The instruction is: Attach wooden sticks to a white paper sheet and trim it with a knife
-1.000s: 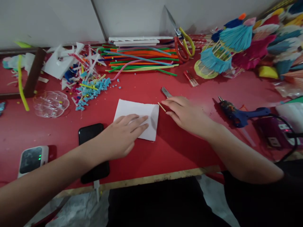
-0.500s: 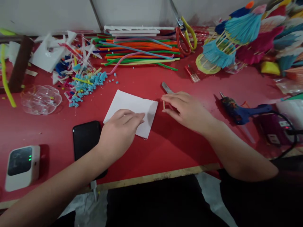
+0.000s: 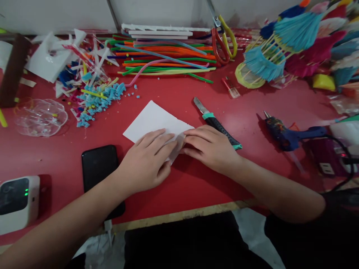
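Observation:
A white square sheet [image 3: 157, 117], thin like card or foam board, lies turned on the red table. My left hand [image 3: 150, 158] rests flat on its near part, with the fingers stretched out and pressing it down. At the right edge of the sheet, my right hand [image 3: 211, 149] has its fingertips pinched round a short thin wooden stick [image 3: 184, 137], mostly hidden by the fingers. A utility knife [image 3: 215, 125] with a black and teal handle lies just beyond my right hand, blade pointing away.
A phone [image 3: 99, 166] lies left of my left hand. Right are a blue glue gun [image 3: 294, 134] and a power strip [image 3: 322, 157]. Behind lie colourful pipe cleaners [image 3: 168, 59], scissors [image 3: 221, 37], blue foam bits [image 3: 103, 97] and paper umbrellas [image 3: 297, 33]. A white device [image 3: 30, 201] stands left.
My right hand has brought the small stick left to the sheet's edge, uncovering the knife handle. The sheet has turned, and my left hand's fingers have gone from bunched to spread flat.

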A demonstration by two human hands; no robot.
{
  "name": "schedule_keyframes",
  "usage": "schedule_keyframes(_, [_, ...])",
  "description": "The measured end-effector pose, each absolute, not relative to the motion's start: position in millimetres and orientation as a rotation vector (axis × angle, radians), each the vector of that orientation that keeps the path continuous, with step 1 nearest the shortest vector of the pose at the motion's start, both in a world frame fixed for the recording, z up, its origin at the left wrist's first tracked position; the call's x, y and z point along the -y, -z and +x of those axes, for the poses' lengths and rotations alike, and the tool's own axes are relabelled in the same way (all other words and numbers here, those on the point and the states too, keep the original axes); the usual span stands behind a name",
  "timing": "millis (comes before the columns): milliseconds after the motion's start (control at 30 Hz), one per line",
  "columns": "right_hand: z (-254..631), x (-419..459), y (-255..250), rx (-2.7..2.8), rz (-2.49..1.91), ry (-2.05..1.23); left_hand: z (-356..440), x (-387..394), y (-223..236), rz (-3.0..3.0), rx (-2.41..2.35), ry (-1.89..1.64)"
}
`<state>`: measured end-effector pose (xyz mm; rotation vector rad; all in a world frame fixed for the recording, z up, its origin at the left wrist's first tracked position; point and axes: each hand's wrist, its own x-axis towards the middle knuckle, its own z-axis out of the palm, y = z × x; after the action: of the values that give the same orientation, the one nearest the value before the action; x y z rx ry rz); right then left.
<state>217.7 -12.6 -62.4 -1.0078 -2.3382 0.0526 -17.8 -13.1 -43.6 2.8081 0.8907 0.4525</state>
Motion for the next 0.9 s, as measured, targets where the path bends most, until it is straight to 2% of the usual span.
schedule_keyframes(533, [216, 12, 59, 2.376, -1.177, -0.222, -19, 6, 47, 2.762, -0.874, -0.523])
schedule_keyframes(733, [223, 7, 58, 2.183, -1.271, -0.700, -20, 5, 47, 2.738, -0.849, -0.550])
schedule_keyframes(900, [230, 3, 60, 2.355, -1.013, -0.484, -21, 4, 48, 2.726, -0.825, -0.559])
